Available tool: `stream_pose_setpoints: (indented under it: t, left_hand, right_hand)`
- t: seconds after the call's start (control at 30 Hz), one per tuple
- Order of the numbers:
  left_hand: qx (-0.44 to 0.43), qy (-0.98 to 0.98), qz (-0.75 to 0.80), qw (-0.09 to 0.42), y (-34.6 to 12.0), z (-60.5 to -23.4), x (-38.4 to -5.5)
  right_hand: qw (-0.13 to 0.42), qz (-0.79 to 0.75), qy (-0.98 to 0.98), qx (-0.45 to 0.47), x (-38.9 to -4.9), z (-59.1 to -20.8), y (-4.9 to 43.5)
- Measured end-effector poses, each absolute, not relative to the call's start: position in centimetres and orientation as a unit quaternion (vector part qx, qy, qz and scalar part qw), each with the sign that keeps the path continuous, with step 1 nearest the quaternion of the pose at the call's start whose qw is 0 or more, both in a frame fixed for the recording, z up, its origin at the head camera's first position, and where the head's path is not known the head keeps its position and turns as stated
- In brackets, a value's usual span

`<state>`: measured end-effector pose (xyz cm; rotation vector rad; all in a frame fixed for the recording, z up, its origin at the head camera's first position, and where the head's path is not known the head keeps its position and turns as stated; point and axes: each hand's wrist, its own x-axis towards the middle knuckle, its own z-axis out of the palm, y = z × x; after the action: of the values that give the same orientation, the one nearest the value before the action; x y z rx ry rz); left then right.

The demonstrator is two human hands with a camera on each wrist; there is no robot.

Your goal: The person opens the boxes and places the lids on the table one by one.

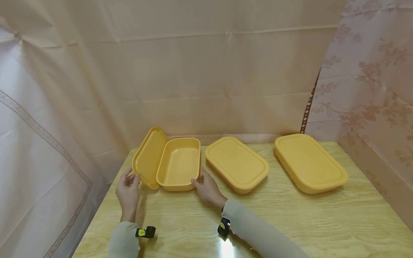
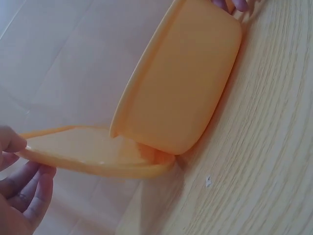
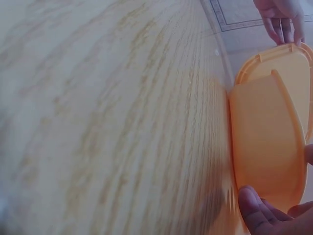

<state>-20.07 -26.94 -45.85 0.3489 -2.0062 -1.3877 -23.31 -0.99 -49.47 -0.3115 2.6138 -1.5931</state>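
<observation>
A yellow food container (image 1: 180, 166) sits uncovered on the table, its inside bare. Its yellow lid (image 1: 149, 157) stands tilted along the container's left side, inner face toward the container. My left hand (image 1: 128, 190) pinches the lid's outer edge, thumb on one face and fingers on the other, as the left wrist view shows with the lid (image 2: 93, 152). At the container's front right corner, my right hand (image 1: 208, 186) holds the wall, thumb at the rim and fingers along the side. The right wrist view shows those fingers (image 3: 249, 200) against the container wall (image 3: 264, 132).
Two more yellow containers with lids on stand to the right, one in the middle (image 1: 237, 163) and one farther right (image 1: 309, 163). The wood-grain table (image 1: 193, 222) ends at a cloth curtain (image 1: 206, 82) behind and at both sides.
</observation>
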Motion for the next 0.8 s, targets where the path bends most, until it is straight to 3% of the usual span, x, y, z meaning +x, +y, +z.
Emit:
stream_pose_setpoints:
  t: [0.8]
  left_hand:
    - [0.199, -0.759, -0.522, 0.334, -27.55, -46.43, -20.58]
  right_hand:
    - [0.028, -0.528, 0.842, -0.108, -23.23, -49.13, -1.19]
